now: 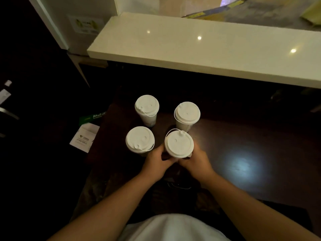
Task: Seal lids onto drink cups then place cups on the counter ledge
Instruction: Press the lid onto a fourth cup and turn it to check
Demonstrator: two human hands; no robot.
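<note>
Now both hands wrap the near-right cup (178, 145) from below its lid: left hand (157, 161) and right hand (195, 160), fingers curled round the cup's sides. Three more lidded cups (147, 106) stand close around it on the dark table (243, 145). Bare tabletop opens to the right. Beyond, the pale counter ledge (191, 49) runs above, its near edge overhanging the table.

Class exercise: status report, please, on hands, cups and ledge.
Both hands, left and right, grip near-right cup. Four cups lidded, all on dark table. Ledge bare.
</note>
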